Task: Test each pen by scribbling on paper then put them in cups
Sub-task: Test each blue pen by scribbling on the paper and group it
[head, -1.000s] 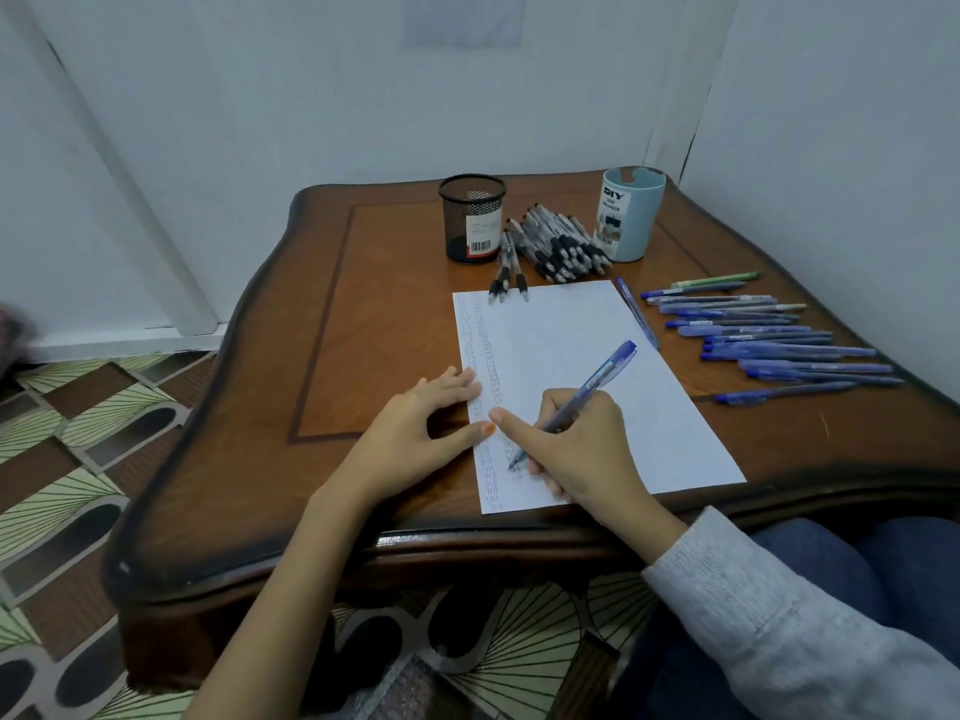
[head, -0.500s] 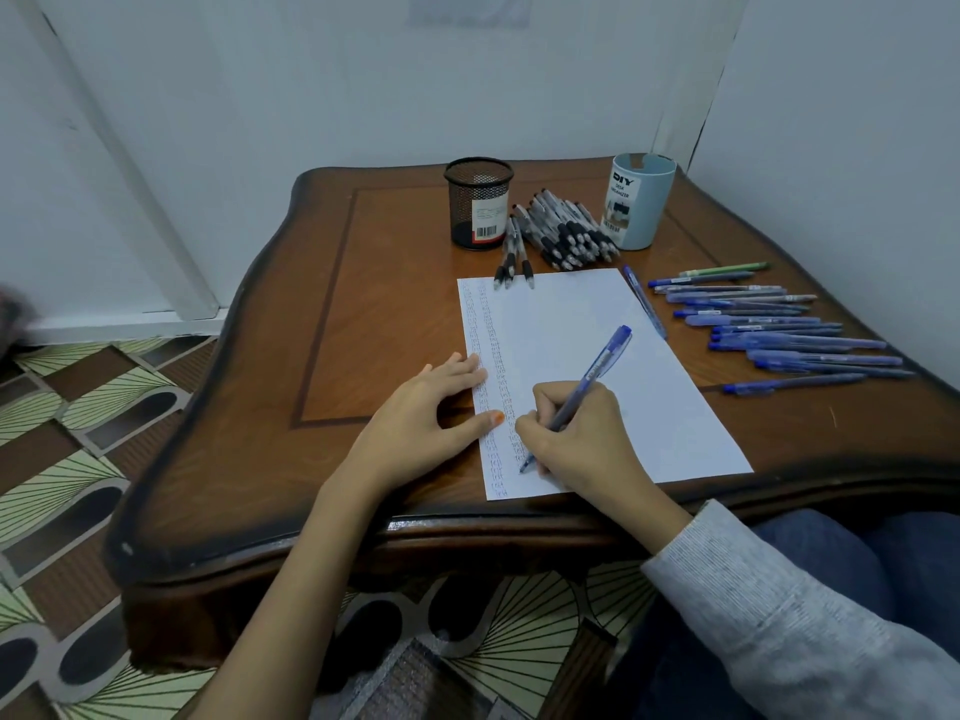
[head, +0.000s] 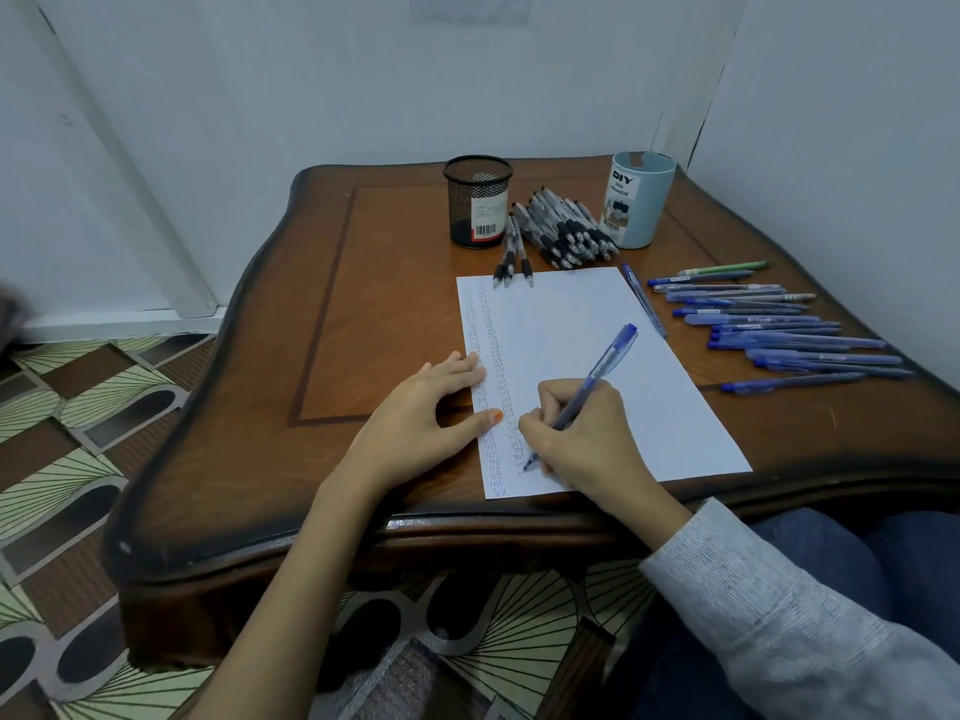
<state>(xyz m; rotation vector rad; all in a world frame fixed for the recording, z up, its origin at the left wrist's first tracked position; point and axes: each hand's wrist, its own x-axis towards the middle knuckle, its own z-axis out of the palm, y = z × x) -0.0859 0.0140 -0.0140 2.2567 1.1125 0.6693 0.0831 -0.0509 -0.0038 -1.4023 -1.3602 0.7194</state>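
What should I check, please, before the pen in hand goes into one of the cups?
1. Right hand grips the blue pen: ok.
2. Pen tip on the paper, beside the scribble columns: ok.
3. Left hand rests on the paper's left edge: ok.
4. This pen's own mark legible: cannot tell.
5. Mesh cup and light blue cup upright, mouths unblocked: ok.

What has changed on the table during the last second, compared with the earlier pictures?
The right hand, gripping the blue pen, has crept slightly down the paper toward the near edge, scribbling in the second column. Nothing was picked up or let go. The left hand still presses the paper's left edge; the mesh cup, the blue cup and the loose pens have not moved.
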